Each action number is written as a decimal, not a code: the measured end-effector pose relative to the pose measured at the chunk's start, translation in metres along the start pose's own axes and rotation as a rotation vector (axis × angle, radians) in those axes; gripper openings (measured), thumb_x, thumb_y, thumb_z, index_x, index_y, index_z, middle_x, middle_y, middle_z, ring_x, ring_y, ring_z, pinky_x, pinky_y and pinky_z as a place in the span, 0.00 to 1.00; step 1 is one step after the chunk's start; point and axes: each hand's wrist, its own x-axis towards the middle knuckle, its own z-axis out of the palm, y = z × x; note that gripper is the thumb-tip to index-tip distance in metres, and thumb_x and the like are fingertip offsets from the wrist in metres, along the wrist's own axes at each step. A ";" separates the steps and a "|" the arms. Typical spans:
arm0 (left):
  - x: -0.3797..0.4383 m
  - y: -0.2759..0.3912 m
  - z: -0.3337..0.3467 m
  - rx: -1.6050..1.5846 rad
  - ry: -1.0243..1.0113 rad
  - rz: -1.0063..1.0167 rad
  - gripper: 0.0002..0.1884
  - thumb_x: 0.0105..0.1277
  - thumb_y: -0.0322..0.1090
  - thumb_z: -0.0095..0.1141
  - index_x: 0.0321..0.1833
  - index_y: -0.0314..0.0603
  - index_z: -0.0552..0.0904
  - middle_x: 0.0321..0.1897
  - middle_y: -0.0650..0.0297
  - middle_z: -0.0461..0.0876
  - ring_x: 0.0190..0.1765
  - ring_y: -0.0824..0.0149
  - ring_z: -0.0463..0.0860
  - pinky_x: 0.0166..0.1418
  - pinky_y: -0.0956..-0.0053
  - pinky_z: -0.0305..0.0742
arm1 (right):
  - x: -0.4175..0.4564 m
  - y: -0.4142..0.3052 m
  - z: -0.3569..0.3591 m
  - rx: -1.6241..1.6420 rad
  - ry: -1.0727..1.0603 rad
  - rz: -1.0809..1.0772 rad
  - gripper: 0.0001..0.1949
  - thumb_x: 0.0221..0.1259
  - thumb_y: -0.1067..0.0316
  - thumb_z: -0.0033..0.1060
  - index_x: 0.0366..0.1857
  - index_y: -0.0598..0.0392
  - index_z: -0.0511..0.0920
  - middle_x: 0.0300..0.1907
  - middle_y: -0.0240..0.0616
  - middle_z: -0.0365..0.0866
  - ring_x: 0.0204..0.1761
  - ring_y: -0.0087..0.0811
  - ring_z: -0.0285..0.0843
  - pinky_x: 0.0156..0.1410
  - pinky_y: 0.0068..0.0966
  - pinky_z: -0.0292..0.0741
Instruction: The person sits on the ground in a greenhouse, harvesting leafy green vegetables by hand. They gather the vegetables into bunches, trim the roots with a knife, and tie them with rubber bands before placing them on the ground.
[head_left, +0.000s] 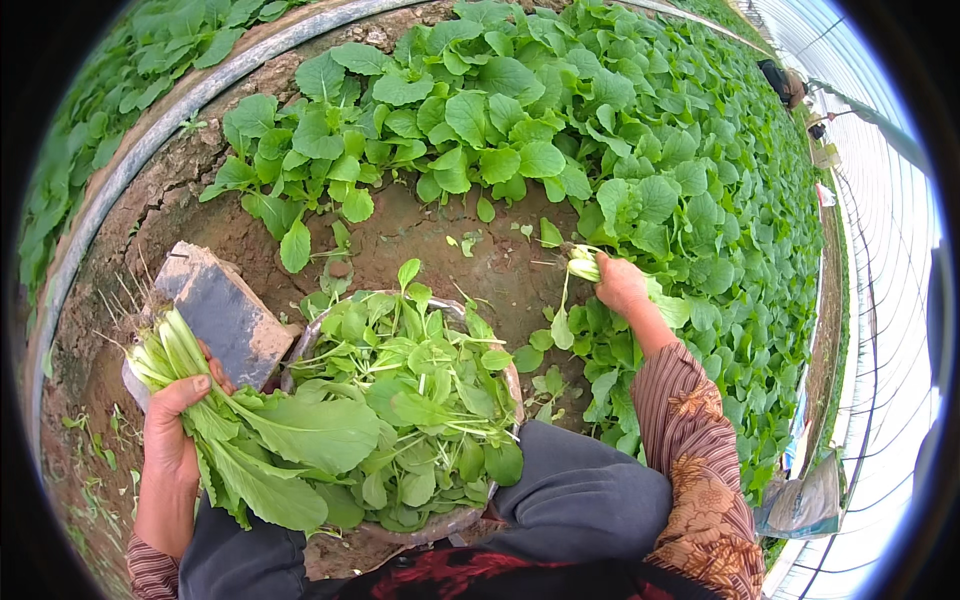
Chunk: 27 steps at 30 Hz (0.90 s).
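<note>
My left hand (176, 416) grips a thick bunch of leafy greens (277, 442), pale stems and thin roots pointing up and left, broad leaves hanging right over a basin. In my right hand (622, 285) is a smaller bunch of greens (583, 264), its white stem bases and soil-covered roots facing left. That hand is at the near edge of a bed of growing greens (697, 225). Between my knees stands the round basin (512, 375), heaped with loose small greens (420, 420). Leaves hide part of its rim.
A dirt-smeared box-like block (232, 319) lies on the soil left of the basin. A grey pipe (127, 180) curves along the bed's left side. A sack (802, 499) rests at the lower right beside the plastic greenhouse wall (885, 360). Another person (784, 82) is far off at the upper right.
</note>
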 end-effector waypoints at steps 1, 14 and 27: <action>-0.001 0.000 0.001 0.016 -0.034 0.009 0.24 0.52 0.26 0.64 0.55 0.36 0.76 0.37 0.60 0.80 0.38 0.64 0.81 0.49 0.67 0.79 | -0.003 -0.005 -0.013 0.116 0.006 -0.034 0.14 0.56 0.65 0.65 0.46 0.54 0.76 0.43 0.47 0.87 0.46 0.47 0.86 0.55 0.42 0.77; -0.041 0.028 0.057 0.536 -0.367 0.101 0.22 0.49 0.26 0.71 0.49 0.38 0.81 0.46 0.58 0.84 0.42 0.68 0.82 0.52 0.70 0.77 | -0.057 -0.078 -0.123 1.795 -0.295 -0.381 0.15 0.54 0.75 0.71 0.46 0.60 0.79 0.35 0.37 0.85 0.40 0.33 0.85 0.53 0.32 0.80; -0.088 0.003 0.160 0.530 -0.737 0.101 0.35 0.50 0.21 0.73 0.64 0.38 0.73 0.53 0.64 0.82 0.56 0.70 0.79 0.65 0.71 0.73 | -0.123 -0.171 -0.212 2.195 -0.452 -0.691 0.20 0.57 0.72 0.67 0.54 0.61 0.76 0.47 0.43 0.85 0.50 0.36 0.84 0.60 0.35 0.81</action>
